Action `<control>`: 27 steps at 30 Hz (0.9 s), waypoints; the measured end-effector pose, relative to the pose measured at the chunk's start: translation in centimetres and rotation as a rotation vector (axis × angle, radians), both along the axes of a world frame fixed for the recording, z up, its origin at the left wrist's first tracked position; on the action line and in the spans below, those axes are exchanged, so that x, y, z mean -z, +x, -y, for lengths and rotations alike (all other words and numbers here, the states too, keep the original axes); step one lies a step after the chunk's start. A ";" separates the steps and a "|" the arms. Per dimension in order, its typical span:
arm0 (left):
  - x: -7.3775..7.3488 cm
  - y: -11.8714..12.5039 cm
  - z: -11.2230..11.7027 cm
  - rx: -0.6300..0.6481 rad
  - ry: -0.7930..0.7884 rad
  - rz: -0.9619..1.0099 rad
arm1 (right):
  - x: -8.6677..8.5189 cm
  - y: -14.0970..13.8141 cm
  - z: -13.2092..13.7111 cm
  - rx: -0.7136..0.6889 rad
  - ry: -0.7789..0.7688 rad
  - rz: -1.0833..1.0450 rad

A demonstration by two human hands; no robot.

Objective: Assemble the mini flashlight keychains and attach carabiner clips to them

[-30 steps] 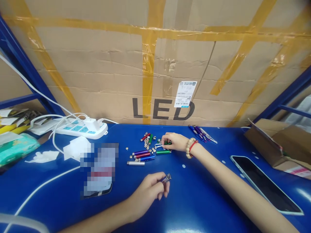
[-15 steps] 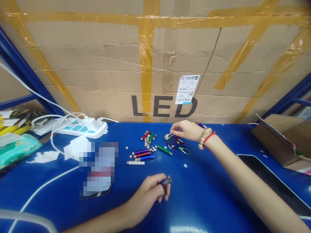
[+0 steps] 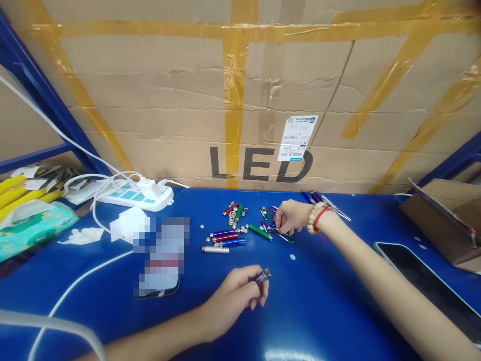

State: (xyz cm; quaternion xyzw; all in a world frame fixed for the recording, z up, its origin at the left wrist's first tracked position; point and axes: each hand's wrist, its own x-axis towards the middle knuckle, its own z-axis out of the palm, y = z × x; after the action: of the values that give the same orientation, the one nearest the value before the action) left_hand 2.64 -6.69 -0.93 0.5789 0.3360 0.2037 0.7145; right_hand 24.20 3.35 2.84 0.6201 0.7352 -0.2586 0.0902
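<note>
"What's changed?"

"The right hand [image 3: 291, 216] has moved to the nearer green clip [image 3: 284, 236], on the table [image 3: 323, 296] beside the green tube [image 3: 260, 231]; whether it grips, I cannot tell; the clips [image 3: 266, 227] lie looser, probably easier to single out."

"Left hand [image 3: 240, 292]?"

"Still pinching a purple tube [image 3: 262, 277]; nothing changed there."

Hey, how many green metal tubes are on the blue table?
2 in view: one green tube just left of the right hand, and a second green tube farther back, beside a red tube. More could be hidden behind the hand.
</note>
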 end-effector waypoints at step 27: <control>0.6 -0.2 -1.3 -0.159 0.249 0.098 | 3.4 -2.1 9.4 -0.376 0.792 -0.741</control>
State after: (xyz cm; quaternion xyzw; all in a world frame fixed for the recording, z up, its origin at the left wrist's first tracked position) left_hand 2.42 -5.36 -1.56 0.6240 0.3178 0.3278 0.6342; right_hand 22.05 -6.00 -0.61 0.3329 0.8562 -0.1433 -0.3682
